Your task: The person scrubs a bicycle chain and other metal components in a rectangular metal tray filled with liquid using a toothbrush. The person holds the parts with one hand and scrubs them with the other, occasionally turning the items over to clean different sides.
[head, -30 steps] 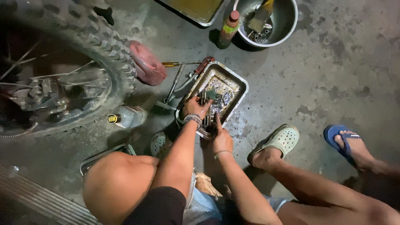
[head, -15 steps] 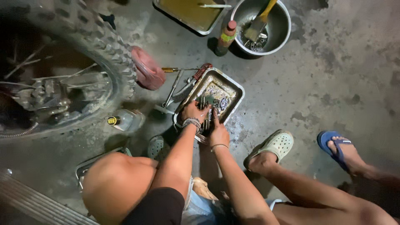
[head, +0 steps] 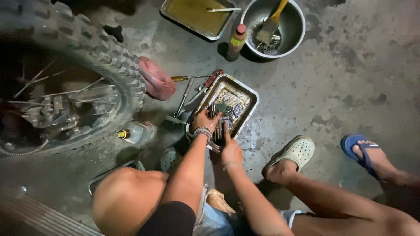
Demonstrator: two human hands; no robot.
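A greasy rectangular metal tray (head: pixel 251 93) lies on the concrete floor and holds several small metal parts (head: pixel 228 110). My left hand (head: pixel 204 121), with beaded bracelets at the wrist, reaches into the tray's near left side. Its fingers curl among the parts, and I cannot see whether it grips one. My right hand (head: pixel 230 149) rests at the tray's near edge, its index finger stretched out onto the parts and nothing held in it.
A knobby motorcycle tyre (head: pixel 74 39) fills the left, with a red container (head: pixel 156 81) and a screwdriver (head: pixel 189 78) beside it. At the back are a yellowish oil pan (head: pixel 197 15), a bottle (head: pixel 236 42) and a bowl with a brush (head: pixel 272 27). My pale clog (head: pixel 297 150) and another person's blue sandal (head: pixel 362 150) are at the right.
Both hands have stayed in the tray. My right index finger now reaches a little further in among the parts. The view has shifted slightly.
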